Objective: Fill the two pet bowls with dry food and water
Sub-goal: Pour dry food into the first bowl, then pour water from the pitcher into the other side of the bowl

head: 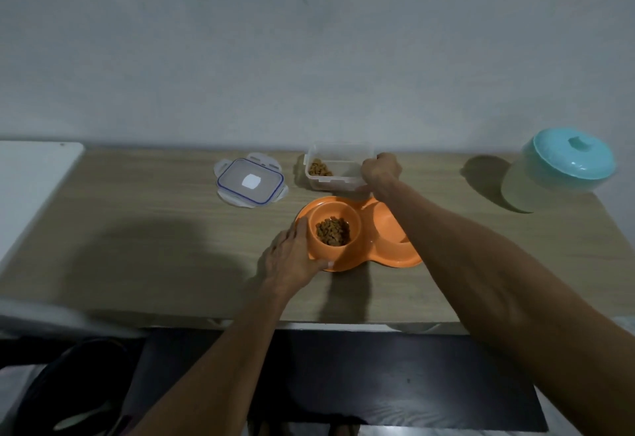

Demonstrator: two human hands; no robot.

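Orange bowls (pixel 388 257) sit mid-bench (pixel 137 212): left one holds kibble (pixel 332 231), right one looks empty. Your left hand (pixel 292 257) grips their left rim; right hand (pixel 381 169) grasps the tub (pixel 338 150). Jug (pixel 563 167) stands well right, nearer your right hand.

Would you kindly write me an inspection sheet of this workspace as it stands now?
Surface: wooden table, light grain.
Job's things: orange double bowl, its left well holding dry food, its right well mostly hidden by the right arm; clear container behind it with a little food left; its lid lying off to the left; teal-lidded jug at the far right.
Clutter: white panel at the table's left end.
Hands: left hand holds the bowl's left rim; right hand grips the container's right wall.
Cables: nothing seen.
Surroundings: pale wall behind; dark floor below the near edge.
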